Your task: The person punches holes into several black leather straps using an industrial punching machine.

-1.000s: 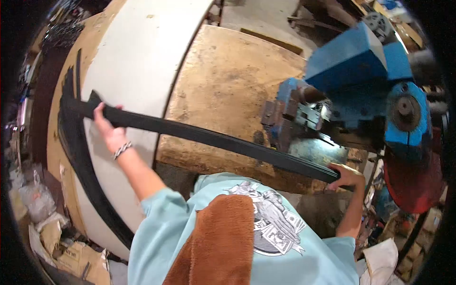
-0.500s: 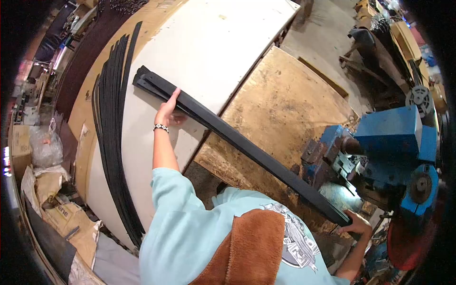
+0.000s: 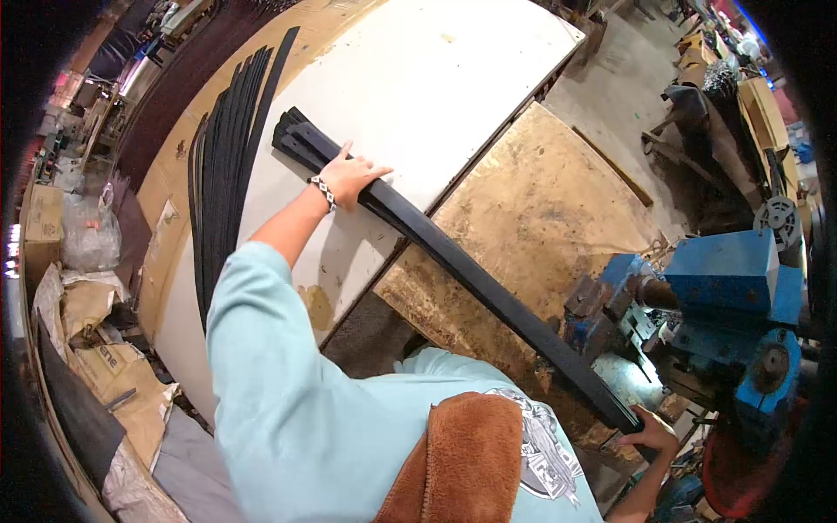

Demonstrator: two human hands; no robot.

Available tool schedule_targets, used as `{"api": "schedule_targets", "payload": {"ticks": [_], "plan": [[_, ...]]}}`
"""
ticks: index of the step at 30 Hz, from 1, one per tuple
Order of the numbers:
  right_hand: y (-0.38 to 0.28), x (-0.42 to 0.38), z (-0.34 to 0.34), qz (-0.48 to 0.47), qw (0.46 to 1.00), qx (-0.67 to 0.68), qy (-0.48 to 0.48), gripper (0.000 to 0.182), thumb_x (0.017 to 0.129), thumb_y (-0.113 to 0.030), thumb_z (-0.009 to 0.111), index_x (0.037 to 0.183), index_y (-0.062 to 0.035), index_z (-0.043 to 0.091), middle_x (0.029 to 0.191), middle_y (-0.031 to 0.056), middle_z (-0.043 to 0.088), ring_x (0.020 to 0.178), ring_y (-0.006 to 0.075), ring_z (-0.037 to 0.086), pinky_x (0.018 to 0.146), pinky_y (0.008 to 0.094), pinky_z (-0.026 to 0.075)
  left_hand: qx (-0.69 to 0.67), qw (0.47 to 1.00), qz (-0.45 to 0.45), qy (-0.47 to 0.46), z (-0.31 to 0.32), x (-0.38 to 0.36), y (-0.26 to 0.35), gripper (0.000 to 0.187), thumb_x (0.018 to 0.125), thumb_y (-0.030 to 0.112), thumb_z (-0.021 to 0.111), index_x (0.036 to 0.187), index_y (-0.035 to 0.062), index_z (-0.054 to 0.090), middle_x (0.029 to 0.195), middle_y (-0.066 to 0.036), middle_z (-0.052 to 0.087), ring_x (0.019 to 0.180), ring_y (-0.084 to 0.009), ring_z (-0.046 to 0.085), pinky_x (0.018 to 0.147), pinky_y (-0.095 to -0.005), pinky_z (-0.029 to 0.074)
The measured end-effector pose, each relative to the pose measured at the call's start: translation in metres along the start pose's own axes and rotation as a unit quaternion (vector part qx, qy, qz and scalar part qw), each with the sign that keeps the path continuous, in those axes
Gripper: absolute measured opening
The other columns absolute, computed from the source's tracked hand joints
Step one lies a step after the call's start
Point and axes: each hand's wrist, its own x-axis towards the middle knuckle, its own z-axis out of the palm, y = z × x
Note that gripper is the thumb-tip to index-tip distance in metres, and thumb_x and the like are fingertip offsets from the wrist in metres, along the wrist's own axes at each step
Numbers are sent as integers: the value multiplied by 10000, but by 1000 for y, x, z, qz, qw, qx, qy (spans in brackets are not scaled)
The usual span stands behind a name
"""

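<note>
A long bundle of black strips (image 3: pixel 488 288) lies diagonally from the white tabletop (image 3: pixel 410 78) across the worn wooden board (image 3: pixel 532 192). Near its upper end, my left hand (image 3: pixel 350 177) wraps over the strips, a beaded bracelet at the wrist. At the lower right end, my right hand (image 3: pixel 649 431) grips the strip ends, with its fingers partly hidden. Left of the held bundle, a curved pile of more black strips (image 3: pixel 228 166) rests along the table.
A blue machine (image 3: pixel 724 270) with a lit metal part stands at the right, close to the bundle's lower end. Torn brown paper and cardboard (image 3: pixel 109 366) and a clear plastic bag (image 3: pixel 90 235) are at the left. Dark material (image 3: pixel 711 131) hangs at the upper right.
My left hand has shifted from the underside of the bundle to over its top, fingers now pointing right. The view has shifted slightly, and the strips at the upper end look more fanned.
</note>
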Motion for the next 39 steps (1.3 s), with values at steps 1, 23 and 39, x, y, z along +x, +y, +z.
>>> {"api": "schedule_targets", "payload": {"ticks": [1, 23, 39], "plan": [[31, 17, -3, -14, 999, -28, 12, 1229, 543, -503, 994, 1531, -23, 445, 1443, 179, 578, 1316, 309, 565, 1104, 423, 444, -4, 1000, -7, -24, 13, 11, -6, 1004, 564, 377, 964, 1453, 226, 524, 1411, -82, 594, 1406, -257, 479, 1211, -601, 289], [23, 0, 8, 9, 984, -139, 111, 1200, 558, -456, 1015, 1557, -92, 458, 1547, 176, 492, 1468, 343, 434, 1185, 504, 376, -76, 995, 60, 38, 27, 27, -44, 96, 760, 7, 657, 847, 38, 686, 852, -195, 699, 882, -388, 702, 782, -474, 570], [-48, 7, 110, -135, 805, -220, 535, 774, 770, -148, 771, 1487, -84, 488, 1323, 186, 566, 1266, 382, 510, 1113, 527, 397, -63, 996, 58, 34, 28, 28, -42, 264, 710, -27, 682, 964, 45, 677, 916, -153, 688, 991, -357, 666, 916, -449, 522]]}}
